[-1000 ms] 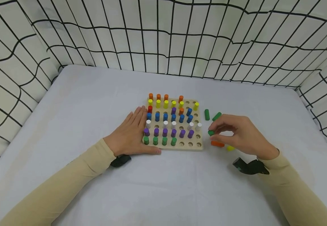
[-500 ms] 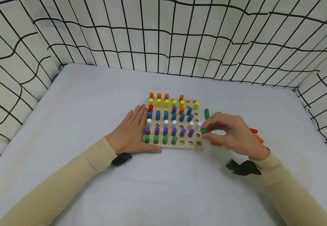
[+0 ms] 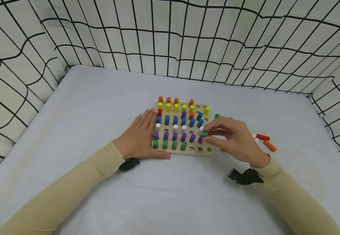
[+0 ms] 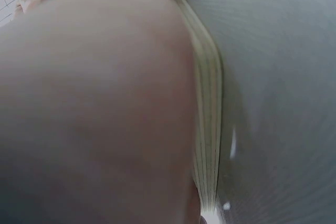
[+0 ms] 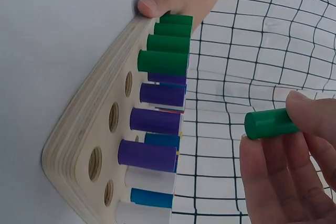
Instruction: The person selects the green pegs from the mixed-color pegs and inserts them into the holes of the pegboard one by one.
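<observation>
A wooden pegboard (image 3: pixel 181 151) holds rows of coloured pegs, with several green pegs (image 3: pixel 165 145) in the row nearest me and bare holes at that row's right end. Against the board's left edge rests my left hand (image 3: pixel 138 137), fingers straight and thumb along the front edge. My right hand (image 3: pixel 231 138) pinches a green peg (image 5: pixel 270 123) between thumb and fingers, raised above the board's right side. In the right wrist view that peg is apart from the board. The left wrist view shows mostly blurred skin and the board's layered edge (image 4: pixel 209 108).
Right of my right hand lie a red peg (image 3: pixel 263 137) and an orange peg (image 3: pixel 270 146) on the white cloth (image 3: pixel 170 192). Behind that hand a loose green peg (image 3: pixel 217 116) is partly hidden. A black wire grid (image 3: pixel 170 36) stands around the table.
My right hand has moved left with the green peg, from beside the board to over its right side. The left hand stays at the board's edge. The whole view has shifted slightly.
</observation>
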Tool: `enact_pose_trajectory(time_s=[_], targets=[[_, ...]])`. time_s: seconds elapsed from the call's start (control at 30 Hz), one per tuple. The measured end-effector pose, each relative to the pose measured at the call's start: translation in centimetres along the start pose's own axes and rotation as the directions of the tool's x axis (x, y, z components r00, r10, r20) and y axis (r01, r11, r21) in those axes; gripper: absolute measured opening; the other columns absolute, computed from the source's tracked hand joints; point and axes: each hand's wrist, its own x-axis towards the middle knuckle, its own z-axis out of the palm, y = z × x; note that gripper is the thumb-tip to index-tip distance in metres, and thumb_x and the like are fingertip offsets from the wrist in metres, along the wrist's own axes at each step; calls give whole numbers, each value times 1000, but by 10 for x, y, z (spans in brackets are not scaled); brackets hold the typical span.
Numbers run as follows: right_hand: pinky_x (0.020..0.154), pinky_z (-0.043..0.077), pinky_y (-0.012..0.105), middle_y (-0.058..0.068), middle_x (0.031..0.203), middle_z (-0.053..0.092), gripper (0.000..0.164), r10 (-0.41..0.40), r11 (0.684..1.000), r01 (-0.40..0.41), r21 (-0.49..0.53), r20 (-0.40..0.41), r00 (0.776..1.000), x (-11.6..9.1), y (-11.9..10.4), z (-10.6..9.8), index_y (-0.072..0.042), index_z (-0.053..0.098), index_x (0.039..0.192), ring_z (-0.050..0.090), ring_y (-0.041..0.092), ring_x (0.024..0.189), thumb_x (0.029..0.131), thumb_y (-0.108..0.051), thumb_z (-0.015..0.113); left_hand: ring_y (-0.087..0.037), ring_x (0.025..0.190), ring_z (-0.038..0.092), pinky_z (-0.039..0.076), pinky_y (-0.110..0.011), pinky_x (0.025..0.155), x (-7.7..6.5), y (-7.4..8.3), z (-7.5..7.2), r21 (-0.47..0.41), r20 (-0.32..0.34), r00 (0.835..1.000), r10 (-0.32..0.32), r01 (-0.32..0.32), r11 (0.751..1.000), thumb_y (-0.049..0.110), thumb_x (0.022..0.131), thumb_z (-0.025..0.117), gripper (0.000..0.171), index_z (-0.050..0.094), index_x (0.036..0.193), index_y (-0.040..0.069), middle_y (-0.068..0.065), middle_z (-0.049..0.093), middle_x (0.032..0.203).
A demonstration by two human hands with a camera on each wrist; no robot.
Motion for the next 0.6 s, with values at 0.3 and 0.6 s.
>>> enact_pose_trajectory(time_s=[0.3,0.6], targets=[[92,61,22,11,104,72,29,0,1000,0,26,-7,1000,4,4,10,-1,70,110,70,5,97,85,9,78,-38,165,-5,4,-54,134,0,0,0,-8,4,1000,0,0,1000,89,73,64,146,-5,164,-2,-20,-9,175],[92,61,23,10,104,72,28,22,999,-22,46,-2,1000,8,1,16,-2,70,110,71,6,95,85,7,79,-37,165,-6,3,-54,135,0,0,0,-8,8,1000,2,-2,1000,89,74,64,145,-5,164,-2,-19,-9,175]])
